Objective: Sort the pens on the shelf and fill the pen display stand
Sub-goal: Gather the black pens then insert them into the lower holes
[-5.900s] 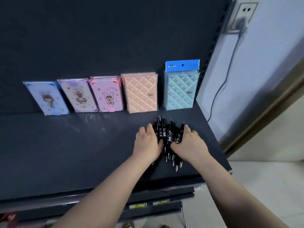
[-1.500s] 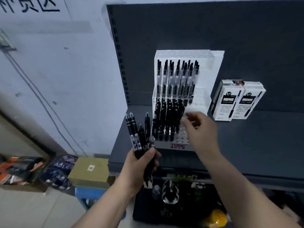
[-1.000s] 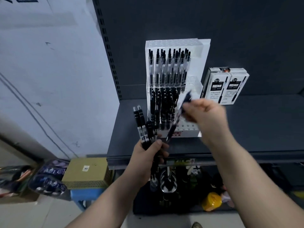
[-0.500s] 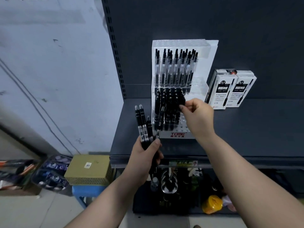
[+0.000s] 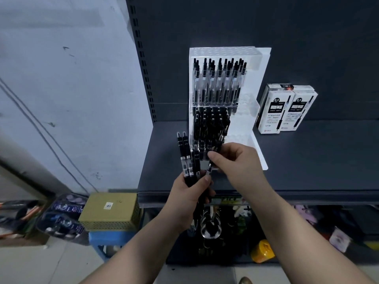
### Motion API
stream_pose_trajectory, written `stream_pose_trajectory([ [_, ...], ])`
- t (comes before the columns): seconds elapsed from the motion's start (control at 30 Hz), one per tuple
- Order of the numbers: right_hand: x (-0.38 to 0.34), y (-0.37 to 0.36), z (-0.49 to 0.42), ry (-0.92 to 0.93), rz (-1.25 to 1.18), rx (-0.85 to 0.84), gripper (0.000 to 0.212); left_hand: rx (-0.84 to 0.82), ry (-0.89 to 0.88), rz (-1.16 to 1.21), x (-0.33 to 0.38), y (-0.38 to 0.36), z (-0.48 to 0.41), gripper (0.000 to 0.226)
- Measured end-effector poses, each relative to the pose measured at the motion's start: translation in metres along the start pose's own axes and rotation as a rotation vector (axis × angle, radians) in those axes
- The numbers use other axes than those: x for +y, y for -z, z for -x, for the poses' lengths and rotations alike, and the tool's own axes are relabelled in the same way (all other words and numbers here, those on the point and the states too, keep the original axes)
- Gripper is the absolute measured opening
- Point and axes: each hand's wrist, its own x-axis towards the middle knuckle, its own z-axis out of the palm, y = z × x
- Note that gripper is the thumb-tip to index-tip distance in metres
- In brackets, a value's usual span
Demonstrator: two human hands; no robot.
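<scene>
A person's left hand grips a bundle of black pens before the white display stand on the shelf; the right hand pinches one pen, best drawn clear, then lowered tip-first into a free right-side hole.

Count: 1 display stand, 2 tiers loaded, pens too packed to count. 2 white pen boxes at its 3 o'clock. Left grip: 1 pen bundle, at least 4 tops visible. Right grip: 1 single pen. At 8 o'clock: 1 yellow basket, 1 blue stool.

Black pens; white perforated display stand; dark grey shelf; white-black pen boxes; yellow basket.
</scene>
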Motion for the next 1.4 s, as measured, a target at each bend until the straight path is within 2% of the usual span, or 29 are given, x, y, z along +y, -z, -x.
stream_pose_trajectory([
  [0.13, -0.008, 0.007, 0.000, -0.055, -0.115, -0.021, 0.017, -0.034, 0.050, 0.144, 0.000, 0.001, -0.001, 0.012],
  [0.2, -0.016, 0.019, -0.007, -0.045, -0.119, 0.036, 0.014, -0.027, 0.072, 0.214, 0.002, 0.005, -0.005, 0.018],
  [0.33, -0.033, 0.042, -0.034, 0.157, -0.055, 0.264, 0.017, 0.003, 0.064, 0.154, 0.008, 0.016, -0.011, 0.020],
  [0.4, -0.034, 0.040, -0.045, 0.238, 0.034, 0.324, 0.020, 0.005, 0.054, 0.097, 0.009, 0.020, -0.012, 0.020],
  [0.5, -0.024, 0.033, -0.055, 0.249, 0.085, 0.328, 0.022, 0.005, 0.035, 0.045, 0.009, 0.021, -0.013, 0.018],
  [0.63, 0.000, 0.021, -0.060, 0.187, 0.150, 0.302, 0.005, -0.006, 0.022, 0.016, 0.009, 0.022, -0.013, 0.020],
  [0.9, 0.015, 0.011, -0.051, 0.158, 0.311, 0.352, 0.014, -0.016, 0.023, -0.012, 0.011, 0.016, -0.017, 0.007],
  [1.13, 0.011, 0.009, -0.048, 0.120, 0.405, 0.290, 0.011, -0.035, -0.002, 0.002, 0.008, 0.011, -0.017, 0.009],
  [1.27, 0.004, 0.008, -0.017, 0.080, 0.285, 0.262, 0.018, -0.076, -0.023, -0.017, 0.010, 0.011, -0.015, 0.005],
  [1.33, 0.000, 0.001, 0.002, 0.058, 0.185, 0.128, 0.006, -0.111, -0.039, -0.053, 0.011, 0.011, -0.014, 0.005],
  [1.4, -0.001, -0.004, 0.010, -0.028, 0.014, -0.019, 0.013, -0.142, -0.050, -0.094, 0.010, 0.009, -0.014, 0.007],
])
